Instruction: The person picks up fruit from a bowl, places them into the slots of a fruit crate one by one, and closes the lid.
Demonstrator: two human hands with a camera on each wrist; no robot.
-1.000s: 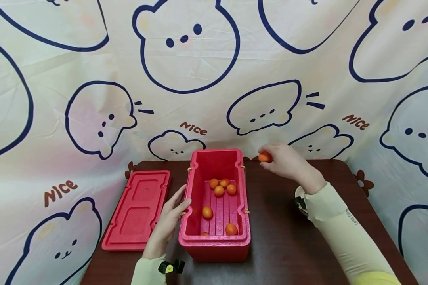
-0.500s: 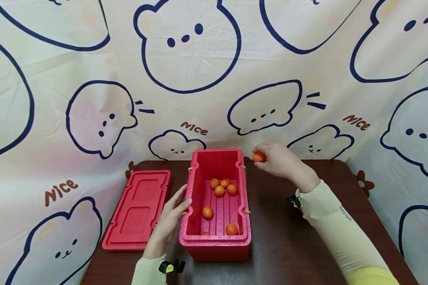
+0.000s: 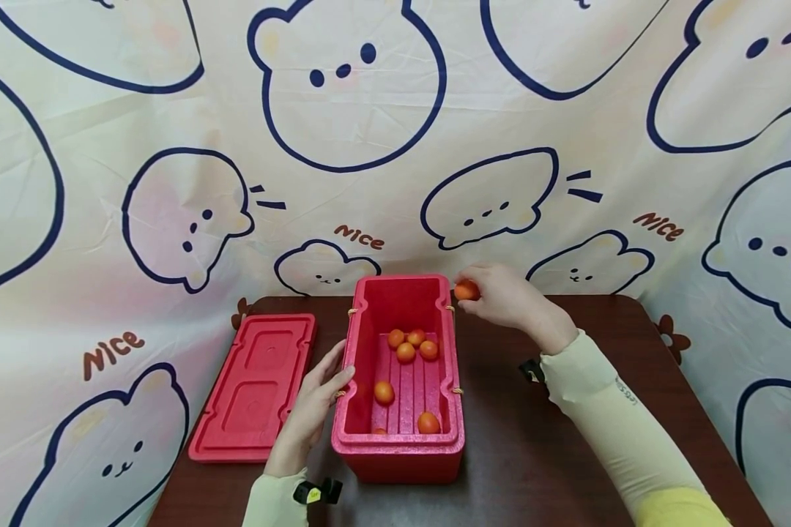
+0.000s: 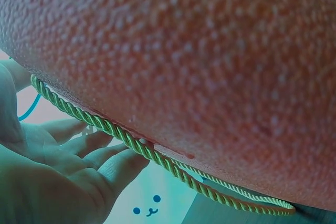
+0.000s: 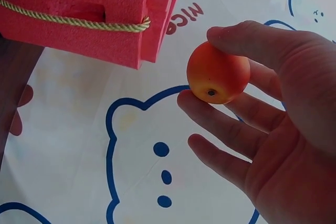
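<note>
A red foam box (image 3: 395,460) stands uncovered on the table. Several round orange-red fruits (image 3: 405,353) lie on its ridged floor. My left hand (image 3: 308,410) rests along the box's outer left wall, thumb on the rim. In the left wrist view, that hand's fingers (image 4: 123,169) stretch out straight beside a twisted cord (image 4: 157,156) on the wall. Just past the box's back right corner, my right hand (image 3: 501,300) pinches another such fruit (image 5: 218,72) between thumb and fingertips, in the air. Its skin is smooth, with a small dark spot.
Left of the box lies a flat red lid (image 3: 253,388) with two recessed panels. The dark brown table (image 3: 514,454) ends at a cartoon-print curtain (image 3: 395,205) behind and at both sides. In the right wrist view, a gold cord (image 5: 79,22) runs along the box.
My right hand has moved left with the fruit, nearer to the box's back right corner. The left hand, the box and the fruits in it have stayed where they were.
</note>
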